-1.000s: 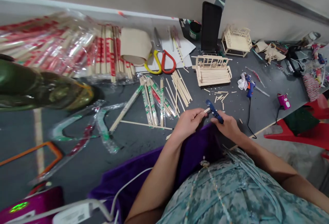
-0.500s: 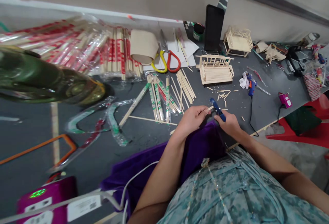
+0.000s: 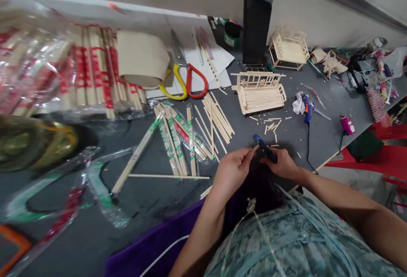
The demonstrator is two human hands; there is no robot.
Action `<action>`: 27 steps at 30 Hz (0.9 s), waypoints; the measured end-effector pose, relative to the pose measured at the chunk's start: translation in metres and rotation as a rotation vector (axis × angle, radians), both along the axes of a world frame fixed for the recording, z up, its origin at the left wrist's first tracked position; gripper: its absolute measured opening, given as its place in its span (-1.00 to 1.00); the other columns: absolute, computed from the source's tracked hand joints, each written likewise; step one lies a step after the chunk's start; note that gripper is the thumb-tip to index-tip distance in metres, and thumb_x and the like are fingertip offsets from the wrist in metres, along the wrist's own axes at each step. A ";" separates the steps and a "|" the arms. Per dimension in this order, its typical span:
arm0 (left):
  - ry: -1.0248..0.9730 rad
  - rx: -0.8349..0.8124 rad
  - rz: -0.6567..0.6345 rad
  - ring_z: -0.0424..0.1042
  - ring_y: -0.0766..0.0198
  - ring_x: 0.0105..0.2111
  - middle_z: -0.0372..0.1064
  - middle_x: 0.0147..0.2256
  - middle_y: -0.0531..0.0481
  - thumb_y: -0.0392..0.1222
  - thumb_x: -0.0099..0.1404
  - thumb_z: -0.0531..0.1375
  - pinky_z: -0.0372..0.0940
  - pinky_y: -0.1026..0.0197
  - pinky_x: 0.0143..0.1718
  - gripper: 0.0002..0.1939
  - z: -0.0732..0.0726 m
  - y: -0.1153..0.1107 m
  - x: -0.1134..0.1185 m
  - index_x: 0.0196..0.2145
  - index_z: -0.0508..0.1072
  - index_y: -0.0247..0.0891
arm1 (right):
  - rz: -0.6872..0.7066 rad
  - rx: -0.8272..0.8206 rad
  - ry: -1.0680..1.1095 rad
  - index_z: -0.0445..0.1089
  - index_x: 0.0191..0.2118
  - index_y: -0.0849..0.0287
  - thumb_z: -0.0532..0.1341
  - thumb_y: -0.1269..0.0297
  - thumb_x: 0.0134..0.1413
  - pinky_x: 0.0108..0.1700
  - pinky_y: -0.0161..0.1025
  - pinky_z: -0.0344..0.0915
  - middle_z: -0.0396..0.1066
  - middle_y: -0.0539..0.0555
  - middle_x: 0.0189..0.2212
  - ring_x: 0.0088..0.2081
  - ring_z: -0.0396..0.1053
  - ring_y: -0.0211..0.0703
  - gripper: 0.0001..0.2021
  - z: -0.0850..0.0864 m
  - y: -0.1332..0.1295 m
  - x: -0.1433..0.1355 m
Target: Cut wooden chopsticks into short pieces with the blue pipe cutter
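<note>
Between the thumb and fingers of my left hand (image 3: 233,169) is a short wooden stick (image 3: 255,148), most of it hidden by the hand. My right hand (image 3: 282,164) is closed around a small blue hand tool (image 3: 264,148) that looks like cutters. The tool's head is right at the stick's end; whether its jaws touch the wood I cannot tell. Just beyond the hands lie several short cut stick pieces (image 3: 272,125). A miniature wooden bench (image 3: 262,99) stands behind them. Longer loose sticks (image 3: 219,116) are spread to the left of it.
Scissors (image 3: 181,63) lie on white paper at the back, near a cardboard roll (image 3: 143,59) and wrapped chopsticks (image 3: 89,65). A phone (image 3: 257,29) stands upright beside a miniature wooden chair (image 3: 288,48). To the right are a blue glue gun (image 3: 308,109) with its cord and a purple box (image 3: 347,125).
The view has shifted, so the things on the left appear larger and further left. Both hands still hold the stick and the blue tool close together.
</note>
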State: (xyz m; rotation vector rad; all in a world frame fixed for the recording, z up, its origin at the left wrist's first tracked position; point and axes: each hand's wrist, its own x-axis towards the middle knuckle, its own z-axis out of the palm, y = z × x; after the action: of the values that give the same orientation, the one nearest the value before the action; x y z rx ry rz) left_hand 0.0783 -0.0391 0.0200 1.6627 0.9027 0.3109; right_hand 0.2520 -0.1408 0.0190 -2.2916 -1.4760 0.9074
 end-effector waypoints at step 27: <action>-0.126 -0.062 0.218 0.30 0.29 -0.52 0.31 -0.55 0.08 0.02 0.28 0.13 0.16 0.28 -0.46 -0.71 -0.018 0.021 -0.008 -0.33 0.49 -0.26 | -0.133 0.215 0.523 0.36 0.04 0.11 0.32 0.08 0.09 0.02 -0.12 0.33 0.48 0.05 -0.13 -0.10 0.43 -0.08 -0.58 0.024 -0.016 -0.005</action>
State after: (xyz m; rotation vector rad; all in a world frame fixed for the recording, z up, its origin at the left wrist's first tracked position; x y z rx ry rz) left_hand 0.0699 -0.0181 0.0023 1.4733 0.9903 0.5256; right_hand 0.2472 -0.1565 0.0435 -1.7905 -1.1187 1.1343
